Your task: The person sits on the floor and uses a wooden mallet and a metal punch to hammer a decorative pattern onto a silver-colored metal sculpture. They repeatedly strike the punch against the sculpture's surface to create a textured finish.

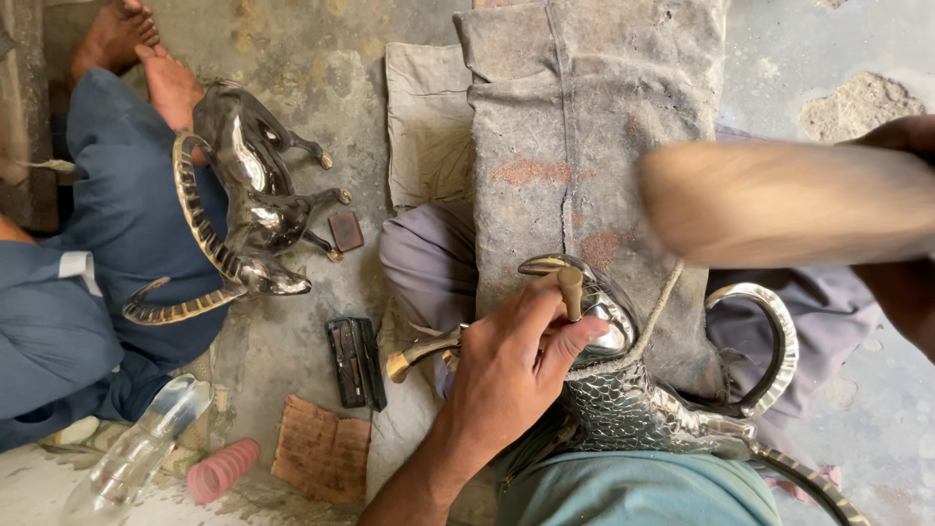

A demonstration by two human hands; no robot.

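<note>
A shiny metal animal figure [633, 404] with scaled texture and curved ribbed horns [774, 336] lies across my lap on a grey cloth [594, 127]. My left hand [511, 365] rests on the figure and pinches a small metal punch [570, 290] upright against its head. My right hand [901, 146] is at the right edge. It grips a wooden mallet [779, 205] that is blurred by motion, above and to the right of the punch.
A co-worker in blue trousers [88, 263] sits at the left, bare feet [146, 49] beside a second dark metal horned figure [248, 185]. On the concrete floor lie a black box [355, 362], a small brown block [346, 232], a pink ribbed roll [222, 469], a clear bottle [136, 453] and a brown pad [321, 448].
</note>
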